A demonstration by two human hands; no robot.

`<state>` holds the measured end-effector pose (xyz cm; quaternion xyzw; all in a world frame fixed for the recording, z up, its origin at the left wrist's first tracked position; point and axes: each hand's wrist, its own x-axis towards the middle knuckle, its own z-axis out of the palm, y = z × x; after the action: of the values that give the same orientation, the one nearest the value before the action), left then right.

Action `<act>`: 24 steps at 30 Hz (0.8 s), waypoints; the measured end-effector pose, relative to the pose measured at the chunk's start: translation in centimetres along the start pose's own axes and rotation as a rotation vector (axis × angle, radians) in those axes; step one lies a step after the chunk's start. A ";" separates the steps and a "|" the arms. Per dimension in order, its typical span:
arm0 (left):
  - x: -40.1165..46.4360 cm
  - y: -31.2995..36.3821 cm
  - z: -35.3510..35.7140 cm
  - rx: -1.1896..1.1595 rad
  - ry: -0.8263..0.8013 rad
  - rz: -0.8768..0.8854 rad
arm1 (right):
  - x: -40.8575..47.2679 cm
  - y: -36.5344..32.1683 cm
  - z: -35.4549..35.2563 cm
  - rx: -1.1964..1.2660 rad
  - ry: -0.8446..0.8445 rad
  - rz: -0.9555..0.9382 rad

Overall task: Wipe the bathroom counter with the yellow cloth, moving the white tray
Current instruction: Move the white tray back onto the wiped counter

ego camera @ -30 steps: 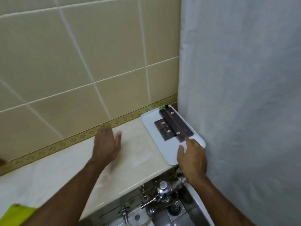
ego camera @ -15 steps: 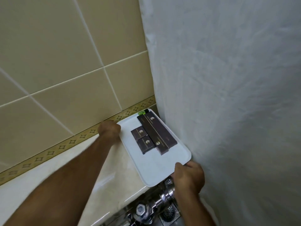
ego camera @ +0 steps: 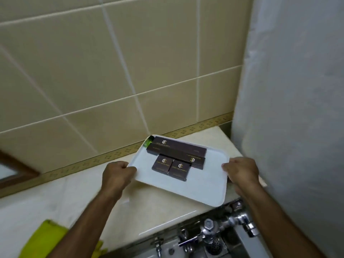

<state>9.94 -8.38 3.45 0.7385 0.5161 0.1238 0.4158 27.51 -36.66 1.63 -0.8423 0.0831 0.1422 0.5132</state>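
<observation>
A white tray [ego camera: 204, 189] carrying several dark brown boxes [ego camera: 176, 159] and a small green item [ego camera: 148, 142] is held just above the cream counter [ego camera: 158, 211], turned at an angle. My left hand [ego camera: 119, 174] grips the tray's left edge. My right hand [ego camera: 242, 172] grips its right edge. The yellow cloth [ego camera: 44, 239] lies on the counter at the lower left, partly behind my left forearm.
A tiled wall [ego camera: 111, 71] with a patterned gold border runs behind the counter. A white curtain [ego camera: 297, 108] hangs on the right. Chrome pipes and valves [ego camera: 210, 229] sit below the counter's front edge. A brown frame corner [ego camera: 16, 170] shows at the left.
Both hands took hold of the tray's edges. The tray left the right corner by the curtain, moved leftward and turned. The yellow cloth came back into view.
</observation>
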 end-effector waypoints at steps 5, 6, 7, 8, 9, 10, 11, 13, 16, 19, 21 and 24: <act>-0.3 -6.1 -7.0 0.112 0.000 -0.071 | -1.4 -3.9 8.8 -0.257 -0.141 -0.162; -0.1 -7.2 -8.2 0.112 0.018 -0.077 | -1.6 -4.6 10.5 -0.296 -0.155 -0.198; 0.1 -8.0 -9.0 0.123 0.032 -0.077 | -1.7 -5.3 12.0 -0.334 -0.161 -0.223; 0.3 -8.7 -9.7 0.148 0.041 -0.083 | -1.8 -5.9 13.3 -0.375 -0.168 -0.242; 0.5 -9.3 -10.2 0.175 0.046 -0.095 | -1.9 -6.5 14.6 -0.420 -0.178 -0.260; 0.8 -9.7 -10.5 0.207 0.047 -0.106 | -2.0 -6.9 15.6 -0.459 -0.182 -0.277; 1.0 -10.0 -10.7 0.245 0.047 -0.117 | -2.0 -7.3 16.6 -0.495 -0.185 -0.289; 1.5 -10.6 -10.9 0.348 0.043 -0.119 | -2.1 -7.7 18.3 -0.564 -0.179 -0.303; 2.1 -11.4 -10.9 0.462 0.043 -0.103 | -2.1 -7.9 20.3 -0.632 -0.158 -0.313; 2.8 -12.0 -10.7 0.521 0.071 -0.105 | -1.9 -7.9 22.0 -0.687 -0.135 -0.319; 3.1 -12.5 -10.6 0.544 0.089 -0.096 | -1.6 -7.9 22.8 -0.706 -0.120 -0.328; 2.9 -12.6 -10.5 0.595 0.092 -0.048 | -2.0 -7.9 22.5 -0.734 -0.095 -0.357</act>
<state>-3.49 0.78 -0.12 0.8092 0.5653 -0.0093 0.1602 24.39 -13.09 -0.78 -0.9632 -0.1444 0.1097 0.1984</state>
